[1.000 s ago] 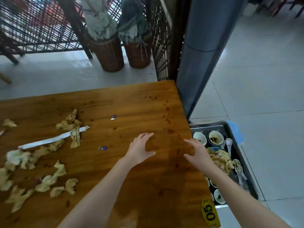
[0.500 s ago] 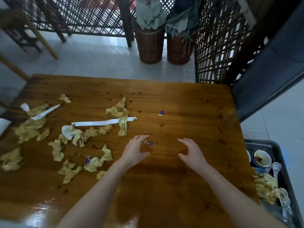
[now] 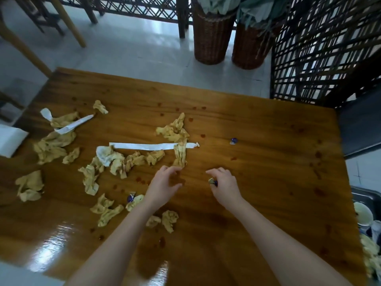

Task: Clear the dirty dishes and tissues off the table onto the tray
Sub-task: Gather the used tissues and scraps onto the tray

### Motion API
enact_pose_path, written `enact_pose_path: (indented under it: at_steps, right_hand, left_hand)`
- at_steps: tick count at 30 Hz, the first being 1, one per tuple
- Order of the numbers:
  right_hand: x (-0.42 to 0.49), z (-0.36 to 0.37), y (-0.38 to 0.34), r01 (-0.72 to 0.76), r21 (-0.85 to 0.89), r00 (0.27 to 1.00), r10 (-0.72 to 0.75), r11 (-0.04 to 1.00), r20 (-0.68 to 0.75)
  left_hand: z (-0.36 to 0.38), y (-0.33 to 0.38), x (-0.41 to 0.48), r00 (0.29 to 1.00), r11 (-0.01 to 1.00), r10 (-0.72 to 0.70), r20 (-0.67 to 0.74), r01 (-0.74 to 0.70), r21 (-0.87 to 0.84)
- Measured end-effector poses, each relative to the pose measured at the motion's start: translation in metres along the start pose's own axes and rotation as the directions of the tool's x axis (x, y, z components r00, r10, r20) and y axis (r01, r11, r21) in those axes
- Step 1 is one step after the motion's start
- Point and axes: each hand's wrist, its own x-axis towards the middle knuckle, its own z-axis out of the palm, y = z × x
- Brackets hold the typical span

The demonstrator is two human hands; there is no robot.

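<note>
Several crumpled yellowish tissues point(image 3: 120, 162) lie scattered over the left half of the wooden table point(image 3: 268, 162), along with a long white paper strip point(image 3: 144, 146). My right hand point(image 3: 224, 186) pinches a small blue candy wrapper point(image 3: 212, 181) just above the table's middle. My left hand point(image 3: 164, 185) hovers with relaxed fingers, its tips at the lower end of a long stained tissue point(image 3: 180, 153). Another blue wrapper point(image 3: 234, 140) lies farther right, and one more blue wrapper point(image 3: 130, 198) sits by my left forearm. The tray point(image 3: 365, 196) shows at the right edge with a bowl point(image 3: 363, 213) and tissues in it.
Two wicker baskets point(image 3: 212, 38) with plants stand beyond the far table edge. A dark lattice screen point(image 3: 321, 48) rises at the far right. A white napkin stack point(image 3: 9, 139) sits at the left edge. Chair legs point(image 3: 68, 21) stand far left. Sauce spots dot the table.
The view swung left from the tray toward the tissue pile. Both hands moved forward; my right hand closed on the small blue wrapper, and my left reached the stained tissue.
</note>
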Motion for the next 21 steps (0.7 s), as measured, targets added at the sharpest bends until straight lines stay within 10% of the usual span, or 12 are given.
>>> enact_pose_path:
  at_steps: [21]
  right_hand:
    - [0.111,-0.068,0.027,-0.092,0.186,0.978,0.124,0.978,-0.168]
  left_hand:
    - [-0.004,-0.019,0.031,0.999,0.994,0.004,-0.05,-0.009,-0.107]
